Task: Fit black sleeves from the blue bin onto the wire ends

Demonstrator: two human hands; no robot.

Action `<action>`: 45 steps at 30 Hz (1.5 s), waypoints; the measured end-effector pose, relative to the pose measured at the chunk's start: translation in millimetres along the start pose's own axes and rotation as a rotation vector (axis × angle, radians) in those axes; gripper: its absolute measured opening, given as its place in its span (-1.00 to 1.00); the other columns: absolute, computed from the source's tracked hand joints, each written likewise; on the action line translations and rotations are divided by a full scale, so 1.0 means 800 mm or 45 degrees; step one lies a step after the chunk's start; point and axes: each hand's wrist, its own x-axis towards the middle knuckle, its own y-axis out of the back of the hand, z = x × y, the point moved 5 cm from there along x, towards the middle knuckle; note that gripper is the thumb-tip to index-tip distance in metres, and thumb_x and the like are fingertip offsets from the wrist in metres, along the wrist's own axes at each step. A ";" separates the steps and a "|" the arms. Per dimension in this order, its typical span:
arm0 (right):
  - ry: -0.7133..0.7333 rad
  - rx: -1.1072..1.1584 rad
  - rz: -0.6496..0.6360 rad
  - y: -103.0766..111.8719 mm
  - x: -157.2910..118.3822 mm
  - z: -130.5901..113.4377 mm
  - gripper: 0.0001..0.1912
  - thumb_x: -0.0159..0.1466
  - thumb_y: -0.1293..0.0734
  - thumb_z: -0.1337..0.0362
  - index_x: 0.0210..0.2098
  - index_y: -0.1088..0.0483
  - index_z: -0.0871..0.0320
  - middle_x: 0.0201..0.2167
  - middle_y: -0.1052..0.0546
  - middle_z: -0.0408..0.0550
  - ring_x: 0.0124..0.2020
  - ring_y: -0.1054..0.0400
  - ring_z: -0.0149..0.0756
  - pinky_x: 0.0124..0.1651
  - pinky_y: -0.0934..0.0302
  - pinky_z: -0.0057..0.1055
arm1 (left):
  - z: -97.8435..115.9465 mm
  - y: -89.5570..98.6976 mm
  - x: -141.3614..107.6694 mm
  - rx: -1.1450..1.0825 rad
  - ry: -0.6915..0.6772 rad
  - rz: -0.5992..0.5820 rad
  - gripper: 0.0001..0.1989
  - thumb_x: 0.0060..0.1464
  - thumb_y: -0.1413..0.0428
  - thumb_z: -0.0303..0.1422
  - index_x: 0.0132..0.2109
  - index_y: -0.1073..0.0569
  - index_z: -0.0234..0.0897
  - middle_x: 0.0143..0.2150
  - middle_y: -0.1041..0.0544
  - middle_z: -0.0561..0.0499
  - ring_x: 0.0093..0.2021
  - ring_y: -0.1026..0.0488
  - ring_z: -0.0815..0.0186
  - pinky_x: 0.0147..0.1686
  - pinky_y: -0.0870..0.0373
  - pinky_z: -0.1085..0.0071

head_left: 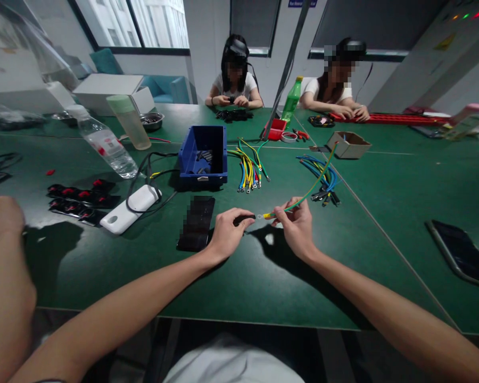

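My left hand (228, 230) is closed on a small black part (245, 218), pinched between thumb and fingers. My right hand (297, 226) pinches a yellow-green wire (314, 186) close to its end. A ring terminal (260, 216) with a yellow sleeve tips that wire and points at the black part; whether they touch I cannot tell. The wire's far end rises toward a small cardboard box (349, 146). Beyond my hands lie a bundle of yellow, green and blue wires (249, 167) with ring terminals and a bundle of blue wires (323, 178) with black ends.
A blue bin (203, 159) holds black parts. A dark phone (196, 223) lies left of my hands, beside a white power bank (131, 210) with a cable. Another phone (465, 252) is at right. A water bottle (106, 141) leans at left. Two people work across the table (263, 298).
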 end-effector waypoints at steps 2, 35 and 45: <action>-0.003 0.015 -0.012 -0.001 -0.001 0.000 -0.62 0.14 -0.42 0.16 -0.30 -0.08 0.03 -0.47 -0.30 -0.30 -0.53 -0.39 -0.40 -0.53 -0.34 -0.44 | -0.001 0.000 0.000 -0.002 0.003 -0.003 -0.91 0.08 -0.18 -0.39 -0.24 -0.57 -0.23 -0.27 -0.59 0.02 -0.26 -0.50 0.31 -0.20 -0.37 0.41; 0.016 -0.043 0.004 -0.003 -0.001 -0.004 -0.57 0.08 -0.46 0.12 -0.33 -0.09 0.03 -0.50 -0.31 -0.31 -0.58 -0.38 -0.40 -0.58 -0.34 -0.45 | 0.003 -0.006 -0.001 -0.016 -0.090 -0.054 -0.92 0.08 -0.17 -0.43 -0.23 -0.51 -0.27 -0.26 -0.55 -0.02 -0.21 -0.48 0.29 -0.16 -0.40 0.35; 0.009 -0.010 0.015 -0.001 0.000 -0.001 -0.58 0.10 -0.45 0.14 -0.32 -0.09 0.03 -0.49 -0.31 -0.31 -0.55 -0.42 -0.38 -0.56 -0.35 -0.45 | 0.005 -0.005 -0.001 -0.001 -0.081 -0.049 -0.92 0.08 -0.16 -0.44 -0.24 -0.52 -0.27 -0.28 -0.55 0.00 -0.23 -0.48 0.31 -0.22 -0.38 0.39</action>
